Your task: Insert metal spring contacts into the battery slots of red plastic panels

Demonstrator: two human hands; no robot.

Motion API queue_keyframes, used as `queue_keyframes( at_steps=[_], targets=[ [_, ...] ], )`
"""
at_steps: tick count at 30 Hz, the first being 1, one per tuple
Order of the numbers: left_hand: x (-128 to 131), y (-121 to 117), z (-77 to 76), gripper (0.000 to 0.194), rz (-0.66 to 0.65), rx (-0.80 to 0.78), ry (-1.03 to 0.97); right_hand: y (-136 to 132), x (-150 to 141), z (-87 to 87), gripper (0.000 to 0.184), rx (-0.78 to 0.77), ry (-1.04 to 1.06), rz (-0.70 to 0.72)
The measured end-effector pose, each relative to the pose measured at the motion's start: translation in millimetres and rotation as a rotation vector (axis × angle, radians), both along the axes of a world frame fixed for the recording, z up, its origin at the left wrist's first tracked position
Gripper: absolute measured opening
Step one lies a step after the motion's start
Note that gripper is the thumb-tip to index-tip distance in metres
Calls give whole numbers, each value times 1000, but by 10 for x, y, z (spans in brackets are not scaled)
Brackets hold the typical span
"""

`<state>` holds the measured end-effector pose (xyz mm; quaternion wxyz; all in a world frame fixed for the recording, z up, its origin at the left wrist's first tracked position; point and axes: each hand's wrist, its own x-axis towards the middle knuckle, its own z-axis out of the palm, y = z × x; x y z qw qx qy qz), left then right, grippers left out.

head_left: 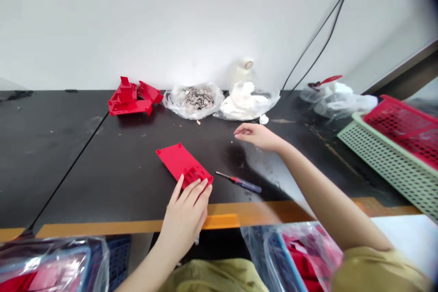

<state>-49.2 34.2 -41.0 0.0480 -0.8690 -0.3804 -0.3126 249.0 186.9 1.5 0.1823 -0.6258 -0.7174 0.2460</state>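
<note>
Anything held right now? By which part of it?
Left hand's grip: red panel, by its near end; clasped or just pressed, can't tell. Right hand's grip: nothing visible.

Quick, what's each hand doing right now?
Left hand: on the red plate, grip unclear.
Right hand: loosely curled, away from the plate; can't tell if holding anything.

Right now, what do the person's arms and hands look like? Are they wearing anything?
The left hand and right hand are bare, with five-fingered shapes and no gloves or rings to be seen. The right forearm is uncovered too, below a loose olive-green sleeve. The left sleeve is out of view.
</note>
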Motion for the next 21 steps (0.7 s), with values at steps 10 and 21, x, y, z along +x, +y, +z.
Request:
queue_keyframes(
  at_steps=[10, 21],
  targets=[
    [-348, -17, -20, 37, 34, 90, -82, 1002, -721, 207, 28, 307, -155, -33],
    [-427, 79, -164, 30, 116, 198, -147, 1972, -1170, -92, 28, 158, -405, 113]
  ],
)
